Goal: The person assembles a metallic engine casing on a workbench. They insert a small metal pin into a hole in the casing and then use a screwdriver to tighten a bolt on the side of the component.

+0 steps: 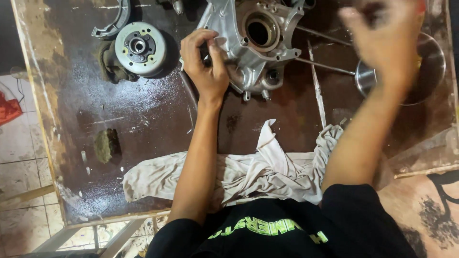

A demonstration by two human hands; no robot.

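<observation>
My left hand (204, 64) grips the left edge of a silver cast-metal engine casing (256, 45) that lies on the dark, oily workbench (158, 119). The casing has a round bore in its middle and several bolt holes. My right hand (385, 38) is raised above the bench at the upper right, blurred by motion; something dark shows near its fingers, but I cannot tell whether it holds anything. A crumpled grey-white rag (239, 174) lies along the bench's near edge, under my forearms.
A round silver flywheel (139, 48) rests on a dark cloth at the upper left, beside a curved metal part (112, 24). A shiny metal bowl-shaped piece (425, 67) and thin rods (325, 67) lie at the right. Tiled floor (19, 157) shows left of the bench.
</observation>
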